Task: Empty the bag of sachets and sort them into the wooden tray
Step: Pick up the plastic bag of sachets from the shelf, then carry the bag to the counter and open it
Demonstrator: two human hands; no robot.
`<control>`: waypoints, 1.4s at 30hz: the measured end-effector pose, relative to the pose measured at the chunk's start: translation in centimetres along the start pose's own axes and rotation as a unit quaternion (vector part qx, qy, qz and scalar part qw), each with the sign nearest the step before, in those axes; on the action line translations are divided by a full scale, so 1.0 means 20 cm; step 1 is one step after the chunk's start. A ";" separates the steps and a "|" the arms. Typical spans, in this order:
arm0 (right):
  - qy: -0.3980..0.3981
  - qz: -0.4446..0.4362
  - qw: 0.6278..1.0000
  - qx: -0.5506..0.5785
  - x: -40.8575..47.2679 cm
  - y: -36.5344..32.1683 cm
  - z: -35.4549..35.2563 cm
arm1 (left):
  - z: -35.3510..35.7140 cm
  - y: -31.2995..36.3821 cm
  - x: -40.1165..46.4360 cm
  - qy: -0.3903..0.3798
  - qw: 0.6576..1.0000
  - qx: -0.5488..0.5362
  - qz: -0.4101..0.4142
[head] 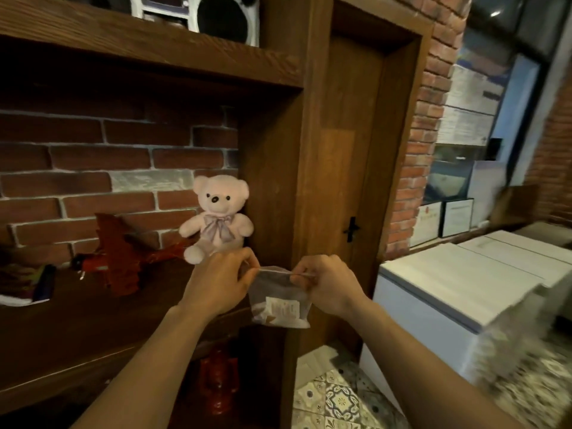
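Red model plane point(114, 258) on dark wooden shelf point(77, 329), far left. Pink teddy bear point(218, 218) seated beside it, bow at neck. Left hand point(221, 281) pinches the left top corner of a clear zip bag point(280, 300), fingers closed on the seal strip. Bag hangs mid-air before the shelf post; sachets inside, print blurred, unreadable. Right hand point(328, 283) pinches the right corner. Wooden door point(349, 168) behind. White chest freezers point(458, 283) at right.

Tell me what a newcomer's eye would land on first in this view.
First, the two hands low in the centre, left hand and right hand, pinching the top edge of a small clear bag with sachets inside. Just above the left hand, a pale pink teddy bear sits on the wooden shelf against the brick wall.
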State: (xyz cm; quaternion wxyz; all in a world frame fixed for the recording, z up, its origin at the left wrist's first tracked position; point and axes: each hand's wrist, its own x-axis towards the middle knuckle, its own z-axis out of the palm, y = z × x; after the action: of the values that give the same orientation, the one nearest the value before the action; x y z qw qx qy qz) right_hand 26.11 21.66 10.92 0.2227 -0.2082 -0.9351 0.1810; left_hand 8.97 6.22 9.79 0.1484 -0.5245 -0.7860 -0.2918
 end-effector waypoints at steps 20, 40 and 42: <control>0.146 0.257 0.949 -0.112 -1.84 1.18 -1.49 | 0.75 2.48 -0.03 -0.111 0.958 -0.143 0.221; 0.254 0.477 0.818 -0.197 -3.27 1.31 -2.09 | 1.04 3.96 -0.54 -0.210 0.835 -0.260 0.437; 0.256 0.481 0.815 -0.197 -3.29 1.30 -2.10 | 1.04 3.98 -0.53 -0.214 0.830 -0.263 0.444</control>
State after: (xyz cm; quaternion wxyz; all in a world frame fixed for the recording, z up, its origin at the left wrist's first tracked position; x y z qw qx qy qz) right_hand 108.35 23.14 12.28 0.2929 -0.7094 -0.6408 0.0174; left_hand 87.42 33.38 11.84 -0.0534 -0.8852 -0.3743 -0.2709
